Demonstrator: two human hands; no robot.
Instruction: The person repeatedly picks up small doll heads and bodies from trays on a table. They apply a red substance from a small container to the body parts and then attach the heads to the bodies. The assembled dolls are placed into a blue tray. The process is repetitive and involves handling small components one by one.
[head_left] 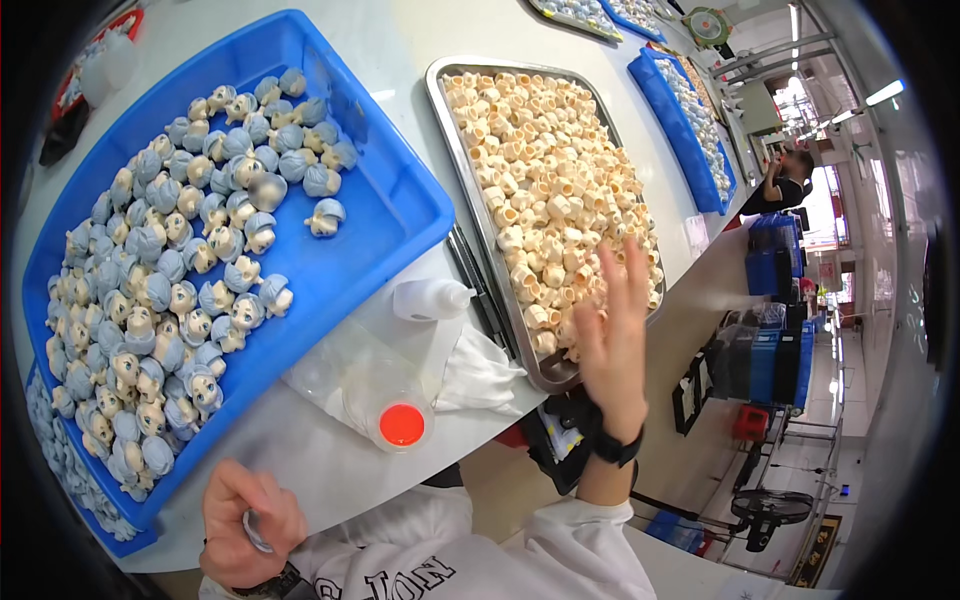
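My left hand (pixel 248 522) is closed near the table's front edge, below the blue bin. A curved edge of a small grey-blue piece (pixel 257 532) shows between its fingers; the rest of it is hidden. My right hand (pixel 615 345), a dark band on its wrist, reaches over the near right part of a metal tray (pixel 478 190). Its fingers are spread, and I see nothing held in it. Many small hollow cream-coloured parts (pixel 545 165) fill that tray. In the blue bin (pixel 390 190) lie many doll heads (pixel 160 290) with painted eyes and grey-blue hair.
Between bin and tray are a white squeeze bottle (pixel 430 299), a white cloth (pixel 480 370) and a clear cup with red liquid (pixel 402 424). More grey-blue pieces (pixel 75 460) lie beneath the bin's left side. Farther off, a person (pixel 785 185) and a black fan (pixel 770 508) appear.
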